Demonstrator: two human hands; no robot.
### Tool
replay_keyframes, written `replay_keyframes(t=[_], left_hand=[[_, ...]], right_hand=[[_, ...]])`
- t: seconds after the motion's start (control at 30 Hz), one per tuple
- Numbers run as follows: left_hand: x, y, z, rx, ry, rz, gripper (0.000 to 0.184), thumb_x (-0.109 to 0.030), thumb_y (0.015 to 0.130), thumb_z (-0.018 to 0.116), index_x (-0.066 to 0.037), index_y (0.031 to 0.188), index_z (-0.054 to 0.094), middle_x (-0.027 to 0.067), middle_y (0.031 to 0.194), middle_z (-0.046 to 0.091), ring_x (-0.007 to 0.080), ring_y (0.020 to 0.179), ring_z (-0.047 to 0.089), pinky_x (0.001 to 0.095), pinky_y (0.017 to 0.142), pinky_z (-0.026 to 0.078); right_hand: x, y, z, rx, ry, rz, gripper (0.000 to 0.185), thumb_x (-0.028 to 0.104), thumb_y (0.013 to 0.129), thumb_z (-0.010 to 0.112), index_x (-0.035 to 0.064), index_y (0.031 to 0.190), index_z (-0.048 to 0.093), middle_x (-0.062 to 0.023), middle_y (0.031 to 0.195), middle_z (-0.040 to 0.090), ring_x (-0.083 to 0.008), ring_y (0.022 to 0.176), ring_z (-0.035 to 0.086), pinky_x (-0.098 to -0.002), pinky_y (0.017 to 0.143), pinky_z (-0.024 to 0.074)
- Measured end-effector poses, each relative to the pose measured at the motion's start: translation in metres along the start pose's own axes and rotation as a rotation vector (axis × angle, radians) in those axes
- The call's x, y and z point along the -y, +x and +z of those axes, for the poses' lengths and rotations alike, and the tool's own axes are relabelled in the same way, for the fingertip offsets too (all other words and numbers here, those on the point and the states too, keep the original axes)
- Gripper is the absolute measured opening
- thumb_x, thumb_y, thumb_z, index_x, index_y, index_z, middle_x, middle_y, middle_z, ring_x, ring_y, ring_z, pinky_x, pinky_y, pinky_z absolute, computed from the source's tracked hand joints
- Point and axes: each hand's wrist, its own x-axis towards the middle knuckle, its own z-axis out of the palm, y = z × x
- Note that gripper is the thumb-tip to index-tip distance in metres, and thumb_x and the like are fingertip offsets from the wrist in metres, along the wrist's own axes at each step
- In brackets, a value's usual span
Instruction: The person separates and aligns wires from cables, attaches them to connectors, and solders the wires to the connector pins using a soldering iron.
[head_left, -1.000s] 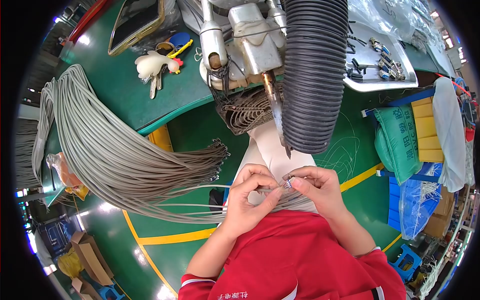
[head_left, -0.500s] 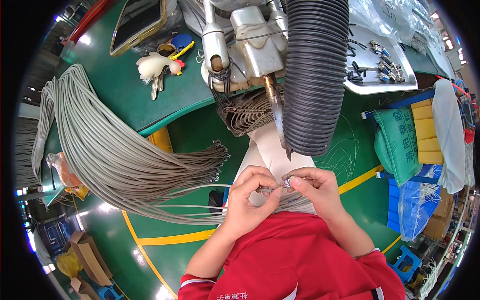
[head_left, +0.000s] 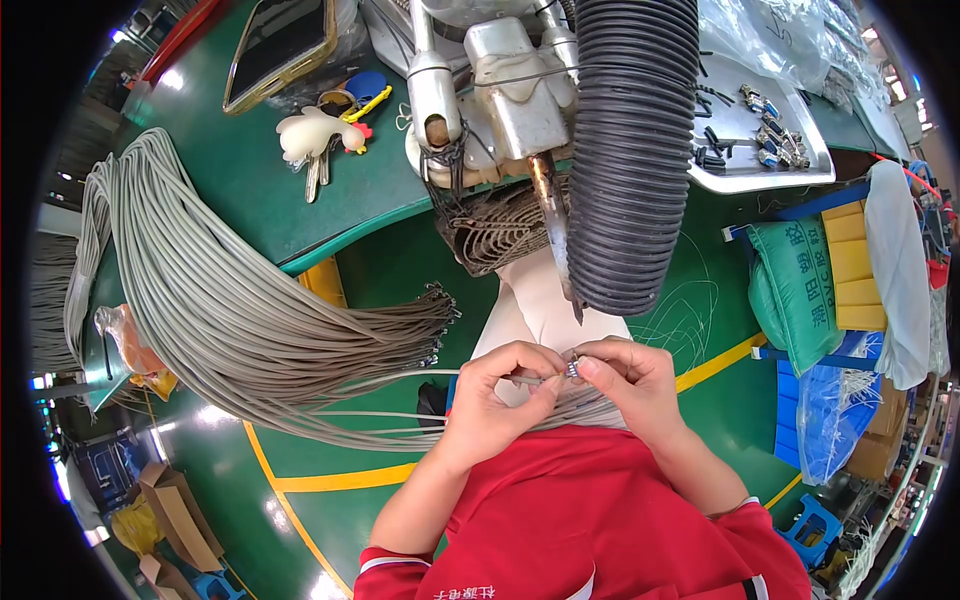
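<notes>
Over my lap, my left hand [head_left: 505, 398] pinches the end of a grey cable, its fingers closed. My right hand [head_left: 632, 388] grips a small metal connector [head_left: 573, 370] between thumb and fingers, right beside the left fingertips. The connector and the cable end meet, but the fingers hide how they are joined. More grey cables [head_left: 590, 408] lie across the lap beneath both hands. Just above the hands, a soldering iron [head_left: 556, 235] points down with its dark tip. A large bundle of grey cables [head_left: 230, 290] hangs over the bench edge at the left.
A black ribbed hose [head_left: 635, 150] hangs beside the iron. On the green bench [head_left: 220, 185] lie a phone [head_left: 280, 50] and keys with a chicken charm [head_left: 308, 133]. A metal tray [head_left: 740, 178] with connectors stands at the right, above a green sack [head_left: 795, 290] and yellow bins [head_left: 850, 265].
The left fingers have closed up a little around the cable, and both hands have shifted slightly. The bench items and iron appear slightly lower and further right in view.
</notes>
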Motion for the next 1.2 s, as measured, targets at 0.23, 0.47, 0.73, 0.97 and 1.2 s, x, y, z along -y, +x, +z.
replay_keyframes(t=[0.23, 0.47, 0.73, 0.97, 1.2], left_hand=[[0.003, 0.002, 0.002, -0.081, -0.154, -0.034, 0.011, 0.007, 0.071, 0.058, -0.003, 0.074, 0.054, 0.0054, 0.081, 0.060, 0.0076, 0.072, 0.050, 0.0225, 0.068, 0.039], [0.000, 0.009, 0.003, -0.081, -0.092, -0.037, 0.011, 0.006, 0.071, 0.057, -0.003, 0.073, 0.053, 0.0054, 0.082, 0.059, 0.0073, 0.071, 0.049, 0.0227, 0.068, 0.038], [-0.006, 0.013, 0.005, -0.101, -0.112, -0.049, 0.010, 0.005, 0.071, 0.058, -0.003, 0.073, 0.053, 0.0052, 0.083, 0.059, 0.0071, 0.072, 0.048, 0.0225, 0.069, 0.038], [-0.008, 0.016, 0.008, -0.122, -0.111, -0.022, 0.010, 0.005, 0.071, 0.058, -0.003, 0.074, 0.053, 0.0051, 0.083, 0.059, 0.0066, 0.071, 0.047, 0.0219, 0.068, 0.037], [-0.013, 0.020, 0.012, -0.137, -0.095, 0.000, 0.011, 0.006, 0.070, 0.058, -0.003, 0.074, 0.053, 0.0050, 0.082, 0.058, 0.0065, 0.071, 0.047, 0.0216, 0.067, 0.037]], right_hand=[[-0.010, 0.006, -0.017, -0.150, 0.156, -0.090, 0.021, 0.015, 0.089, 0.045, -0.0031, 0.095, 0.054, -0.0051, 0.074, 0.058, -0.0029, 0.056, 0.043, -0.0155, 0.050, 0.0327], [0.002, 0.007, -0.050, -0.430, -0.085, -0.450, 0.020, 0.013, 0.091, 0.034, -0.0014, 0.097, 0.047, -0.0050, 0.064, 0.048, -0.0072, 0.056, 0.041, -0.0208, 0.050, 0.0325], [-0.001, 0.001, -0.032, 0.096, -0.618, -0.732, 0.017, -0.004, 0.084, 0.041, -0.0030, 0.099, 0.049, -0.0019, 0.061, 0.049, -0.0070, 0.048, 0.044, -0.0208, 0.044, 0.0351], [-0.003, -0.002, -0.011, -0.152, -0.398, -0.293, 0.011, -0.004, 0.074, 0.057, 0.0008, 0.079, 0.049, -0.0071, 0.072, 0.058, -0.0138, 0.058, 0.056, -0.0220, 0.052, 0.0434], [0.002, 0.008, -0.004, -0.134, -0.420, -0.611, 0.014, -0.004, 0.073, 0.058, 0.0008, 0.075, 0.045, -0.0153, 0.088, 0.056, -0.0190, 0.080, 0.055, -0.0262, 0.070, 0.0440]])
